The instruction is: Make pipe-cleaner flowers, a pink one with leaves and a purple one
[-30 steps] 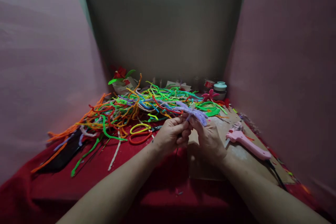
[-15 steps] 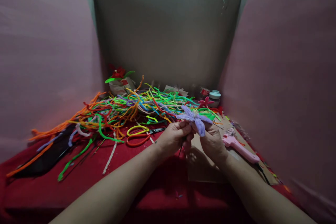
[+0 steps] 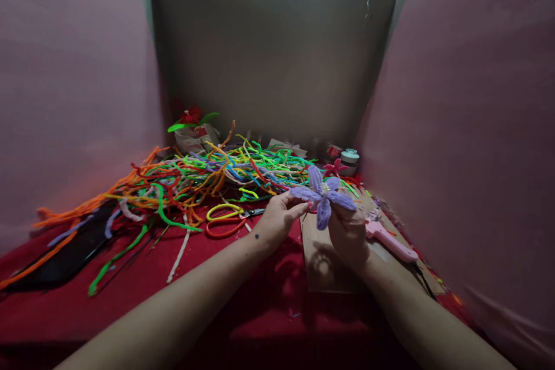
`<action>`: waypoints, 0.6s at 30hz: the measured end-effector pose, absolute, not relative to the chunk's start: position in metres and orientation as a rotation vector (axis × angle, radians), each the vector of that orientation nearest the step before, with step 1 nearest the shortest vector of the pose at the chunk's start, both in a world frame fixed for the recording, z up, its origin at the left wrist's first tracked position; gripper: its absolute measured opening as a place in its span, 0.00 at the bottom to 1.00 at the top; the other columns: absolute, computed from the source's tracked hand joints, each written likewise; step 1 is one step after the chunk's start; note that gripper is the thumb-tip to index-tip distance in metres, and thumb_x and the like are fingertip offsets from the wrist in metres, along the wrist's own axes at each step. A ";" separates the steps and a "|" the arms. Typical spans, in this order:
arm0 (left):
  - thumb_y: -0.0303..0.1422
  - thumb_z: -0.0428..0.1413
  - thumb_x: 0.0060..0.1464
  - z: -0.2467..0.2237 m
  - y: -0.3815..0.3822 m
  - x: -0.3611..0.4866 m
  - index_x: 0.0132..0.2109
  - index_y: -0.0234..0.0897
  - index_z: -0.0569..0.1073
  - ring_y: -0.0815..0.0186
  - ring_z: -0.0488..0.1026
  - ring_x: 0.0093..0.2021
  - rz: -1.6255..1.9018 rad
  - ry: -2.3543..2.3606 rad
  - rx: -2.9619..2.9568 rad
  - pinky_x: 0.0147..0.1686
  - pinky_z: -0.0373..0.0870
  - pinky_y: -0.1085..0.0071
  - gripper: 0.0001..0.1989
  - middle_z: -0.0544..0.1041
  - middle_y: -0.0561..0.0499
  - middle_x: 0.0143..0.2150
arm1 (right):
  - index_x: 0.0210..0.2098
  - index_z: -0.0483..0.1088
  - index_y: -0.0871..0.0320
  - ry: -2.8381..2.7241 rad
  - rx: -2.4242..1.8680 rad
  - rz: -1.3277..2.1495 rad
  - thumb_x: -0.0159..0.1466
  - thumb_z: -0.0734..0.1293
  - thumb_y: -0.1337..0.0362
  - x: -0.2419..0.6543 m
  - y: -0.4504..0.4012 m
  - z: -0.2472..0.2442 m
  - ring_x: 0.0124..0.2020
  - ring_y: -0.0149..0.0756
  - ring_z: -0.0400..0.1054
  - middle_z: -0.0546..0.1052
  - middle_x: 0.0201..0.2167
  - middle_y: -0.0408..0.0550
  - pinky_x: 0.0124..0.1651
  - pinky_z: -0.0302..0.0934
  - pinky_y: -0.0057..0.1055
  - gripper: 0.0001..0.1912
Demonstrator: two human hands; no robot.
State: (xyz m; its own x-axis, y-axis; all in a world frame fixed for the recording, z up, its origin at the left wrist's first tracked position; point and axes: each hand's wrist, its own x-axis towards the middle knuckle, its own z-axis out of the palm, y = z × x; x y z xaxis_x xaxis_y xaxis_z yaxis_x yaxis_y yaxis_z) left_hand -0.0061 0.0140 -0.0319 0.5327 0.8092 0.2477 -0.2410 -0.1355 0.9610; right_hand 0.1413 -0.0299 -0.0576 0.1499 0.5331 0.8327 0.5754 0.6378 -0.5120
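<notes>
A purple flower (image 3: 323, 199) with fuzzy petals and a pale yellow centre faces me above the table. My left hand (image 3: 281, 217) pinches the tip of its left petal between thumb and fingers. Behind the flower's lower right, my right hand (image 3: 350, 234) is closed; its fingers are partly hidden by the petals, and it appears to hold the flower from behind, where the stem is out of sight. Just left of my left hand lie scissors (image 3: 225, 226) with yellow and red handles. A pink glue gun (image 3: 392, 243) rests right of my right hand.
A big heap of coloured pipe cleaners (image 3: 243, 167) covers the table's back and left. A black flat object (image 3: 65, 260) lies at left. Cardboard (image 3: 318, 266) is under my right hand. A lidded jar (image 3: 349, 161), a pink flower (image 3: 335, 167) and a red flower (image 3: 191, 115) stand at the back.
The purple flower has tilted up so its front faces me. My left hand has shifted to its left petal. The whole view has moved slightly.
</notes>
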 end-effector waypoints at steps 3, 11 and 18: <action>0.32 0.62 0.44 -0.031 0.020 -0.023 0.33 0.32 0.76 0.72 0.65 0.25 0.870 0.549 1.410 0.29 0.62 0.73 0.08 0.73 0.53 0.26 | 0.24 0.71 0.56 -1.542 -0.996 -0.136 0.64 0.62 0.65 0.141 -0.033 -0.054 0.37 0.39 0.64 0.70 0.30 0.48 0.43 0.60 0.40 0.13; 0.32 0.61 0.49 -0.029 0.005 -0.029 0.34 0.31 0.77 0.71 0.68 0.29 0.676 0.317 1.267 0.32 0.63 0.74 0.07 0.75 0.51 0.29 | 0.32 0.71 0.54 -1.599 -1.116 -0.256 0.61 0.64 0.72 0.142 -0.041 -0.068 0.38 0.39 0.67 0.74 0.31 0.45 0.42 0.62 0.40 0.06; 0.32 0.62 0.48 -0.017 -0.001 -0.024 0.25 0.32 0.74 0.73 0.66 0.26 0.652 0.351 1.205 0.30 0.61 0.76 0.09 0.72 0.54 0.23 | 0.38 0.69 0.53 -1.599 -1.109 -0.273 0.59 0.64 0.72 0.138 -0.049 -0.059 0.39 0.41 0.66 0.72 0.36 0.47 0.42 0.63 0.41 0.09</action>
State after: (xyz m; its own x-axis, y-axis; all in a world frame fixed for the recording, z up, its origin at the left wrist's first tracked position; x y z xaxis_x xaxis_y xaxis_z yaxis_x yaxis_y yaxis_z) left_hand -0.0236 -0.0009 -0.0174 0.7688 0.6337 0.0865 -0.2767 0.2075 0.9383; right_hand 0.1376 -0.0489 -0.0589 0.0564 0.5071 0.8601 0.7639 0.5327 -0.3642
